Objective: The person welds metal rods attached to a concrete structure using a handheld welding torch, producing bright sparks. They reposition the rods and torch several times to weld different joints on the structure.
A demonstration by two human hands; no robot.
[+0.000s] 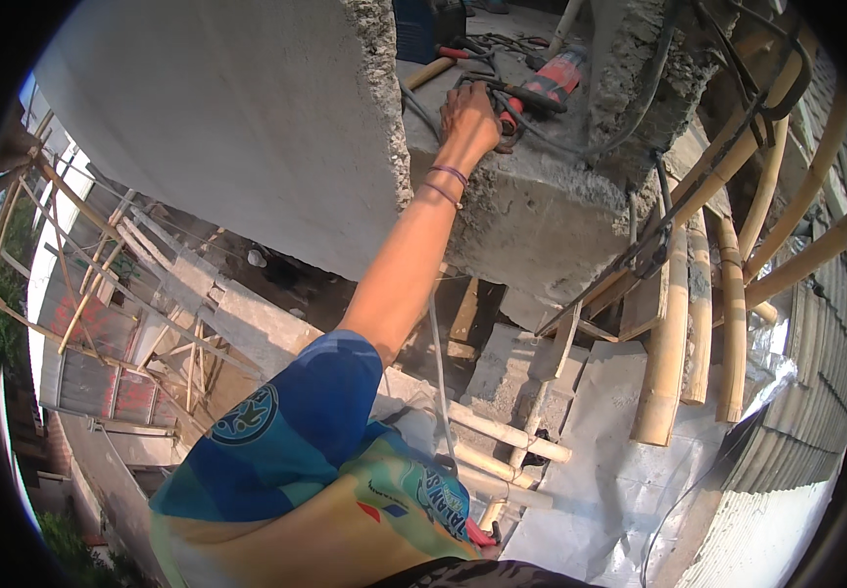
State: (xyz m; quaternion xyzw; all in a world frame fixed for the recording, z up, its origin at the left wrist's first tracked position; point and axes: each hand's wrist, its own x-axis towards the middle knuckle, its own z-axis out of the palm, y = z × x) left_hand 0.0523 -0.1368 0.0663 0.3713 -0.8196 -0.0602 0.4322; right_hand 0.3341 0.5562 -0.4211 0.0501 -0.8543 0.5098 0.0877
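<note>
My left hand (pixel 467 122) reaches up onto a rough concrete ledge (pixel 521 211), fingers curled over something among dark cables and tool parts; what exactly it grips is hidden. Just beside it lies a red-and-grey power tool (pixel 552 80) with black cable (pixel 580 147) around it. A dark blue case (pixel 428 29), red-handled tool (pixel 453 53) and wooden handle (pixel 432 73) are behind the hand. My right hand cannot be seen. A small red object (pixel 480 532) shows beside my shirt at the bottom.
A concrete wall (pixel 208 108) overhangs at upper left. Several bamboo poles (pixel 658 382) and hanging cables (pixel 683 201) are at right, above metal sheeting (pixel 609 461) and a corrugated roof (pixel 786 412). Bamboo scaffolding (pixel 90 304) stands left. Concrete beams (pixel 232 304) and a drop lie below.
</note>
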